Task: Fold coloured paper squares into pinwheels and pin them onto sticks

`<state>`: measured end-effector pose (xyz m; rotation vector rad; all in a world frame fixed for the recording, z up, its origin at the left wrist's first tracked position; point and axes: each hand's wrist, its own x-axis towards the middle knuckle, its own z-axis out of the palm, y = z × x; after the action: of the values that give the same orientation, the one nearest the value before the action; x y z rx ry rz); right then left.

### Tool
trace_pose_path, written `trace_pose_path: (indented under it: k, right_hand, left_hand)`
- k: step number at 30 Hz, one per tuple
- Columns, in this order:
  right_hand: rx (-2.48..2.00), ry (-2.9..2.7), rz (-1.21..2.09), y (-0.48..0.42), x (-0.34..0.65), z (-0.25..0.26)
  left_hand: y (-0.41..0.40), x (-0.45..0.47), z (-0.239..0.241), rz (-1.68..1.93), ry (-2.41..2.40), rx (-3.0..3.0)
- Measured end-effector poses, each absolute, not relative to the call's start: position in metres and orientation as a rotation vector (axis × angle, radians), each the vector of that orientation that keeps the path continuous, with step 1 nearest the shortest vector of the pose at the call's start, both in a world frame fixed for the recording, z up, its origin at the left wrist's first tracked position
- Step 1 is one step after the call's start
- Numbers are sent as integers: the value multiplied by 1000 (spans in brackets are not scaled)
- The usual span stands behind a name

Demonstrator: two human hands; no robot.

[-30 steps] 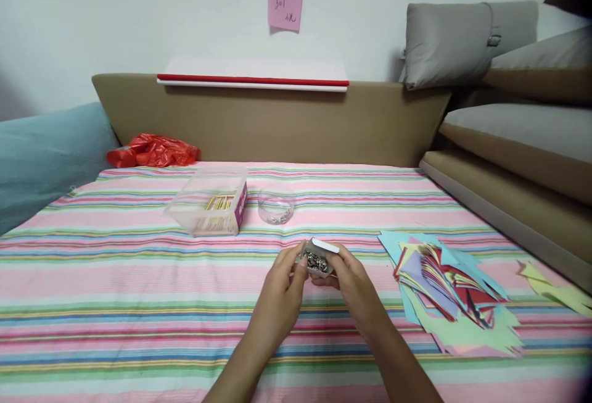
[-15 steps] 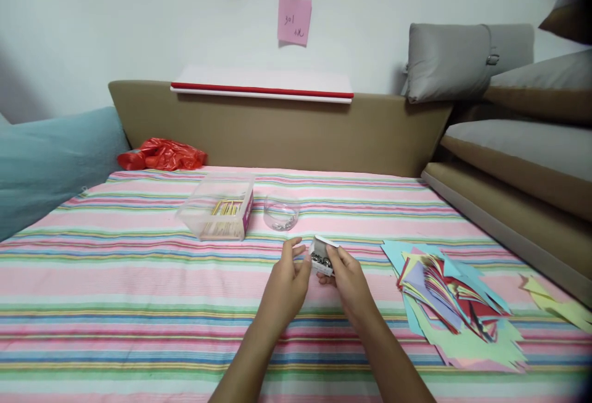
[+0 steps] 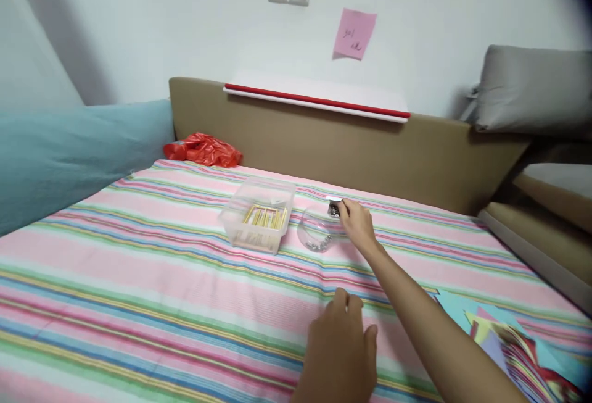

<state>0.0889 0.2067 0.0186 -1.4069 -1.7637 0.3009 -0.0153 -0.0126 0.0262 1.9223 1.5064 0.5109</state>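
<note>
My right hand reaches forward and grips a small white box by its right side. Dark metallic bits, too small to name, show inside that box. Just left of it stands a round clear dish with shiny metal pieces at its bottom. My left hand hovers low and near over the striped cloth, fingers extended and apart, holding nothing. Farther left sits a clear plastic bin with gold-coloured sticks in it.
Coloured paper sheets lie piled at the lower right. A red plastic bag rests by the blue bolster. Behind the striped cloth rises a brown headboard. Cushions are stacked on the right.
My right hand has carried the small box forward, beside the round dish. My left hand has drawn back from the box toward me. The view has turned left and tilted.
</note>
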Motion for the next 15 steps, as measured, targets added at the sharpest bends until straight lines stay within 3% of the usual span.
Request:
trace_pose_path:
  k: [15]
  right_hand:
    - [-1405, -2320, -280, 208, 79, -2]
  left_hand:
    - [-13, -16, 37, 366, 1370, 1961]
